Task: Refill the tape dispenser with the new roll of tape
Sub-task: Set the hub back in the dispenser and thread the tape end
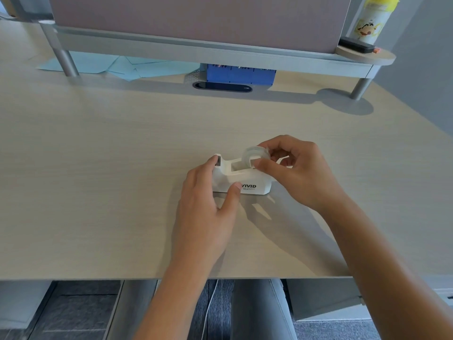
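1. Tape dispenser [245,179]: white body marked "VIVID" on its near face, standing on the light wood desk [110,168] near the middle, slightly toward the near edge; its cutter end points left and its open well faces up.
2. Roll of tape [255,155]: clear, standing on edge over the right part of the well, its lower part hidden by the dispenser wall; whether it is fully seated cannot be told.
3. Right hand [296,173]: thumb and forefinger closed in a pinch on the roll, the thumb on its near side and the other fingers curled behind.
4. Left hand [208,209]: fingers spread and partly open, forefinger tip at the cutter end and thumb pressed to the near face just left of the lettering, bracing the dispenser against the desk.
5. Raised shelf [220,49]: grey, on round legs along the far edge, with a partition panel behind it.
6. Blue box [240,73]: under the shelf, just beyond a dark oval slot in the desk.
7. Pale blue paper sheets [122,66]: lying under the shelf, far left.
8. Canister with a yellow lid [370,20]: upright on a round stand at the far right, a black object beside its base.
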The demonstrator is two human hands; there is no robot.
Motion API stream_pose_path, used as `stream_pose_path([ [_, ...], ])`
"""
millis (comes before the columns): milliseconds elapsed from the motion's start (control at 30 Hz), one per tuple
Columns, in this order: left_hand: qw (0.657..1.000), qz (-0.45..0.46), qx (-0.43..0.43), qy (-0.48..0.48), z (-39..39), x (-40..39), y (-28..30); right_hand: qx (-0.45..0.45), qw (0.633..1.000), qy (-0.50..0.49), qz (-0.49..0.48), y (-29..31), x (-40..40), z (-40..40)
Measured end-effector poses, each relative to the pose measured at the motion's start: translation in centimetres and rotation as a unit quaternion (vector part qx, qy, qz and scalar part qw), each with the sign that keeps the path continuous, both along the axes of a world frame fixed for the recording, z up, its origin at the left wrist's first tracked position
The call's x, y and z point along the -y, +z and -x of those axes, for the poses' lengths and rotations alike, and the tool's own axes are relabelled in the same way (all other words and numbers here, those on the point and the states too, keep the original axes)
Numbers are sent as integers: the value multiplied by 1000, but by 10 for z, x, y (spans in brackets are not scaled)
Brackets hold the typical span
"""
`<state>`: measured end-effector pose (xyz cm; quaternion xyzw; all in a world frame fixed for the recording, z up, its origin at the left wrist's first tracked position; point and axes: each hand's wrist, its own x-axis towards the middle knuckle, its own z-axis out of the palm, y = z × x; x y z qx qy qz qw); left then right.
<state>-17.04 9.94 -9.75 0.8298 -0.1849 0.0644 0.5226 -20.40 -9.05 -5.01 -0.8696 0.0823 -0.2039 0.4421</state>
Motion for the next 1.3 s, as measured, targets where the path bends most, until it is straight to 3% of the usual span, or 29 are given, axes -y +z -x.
stream_pose_path([
  [400, 1000, 0, -8, -4, 1, 0, 2, -65, 990, 8, 127, 19, -3, -6],
  [1100, 1000, -14, -4, 3, 1, 2, 1, -129, 978, 1, 164, 41, -2, -5],
  [1300, 999, -23, -24, 14, 0, 2, 1, -141, 965, -10, 219, 43, -7, -12],
])
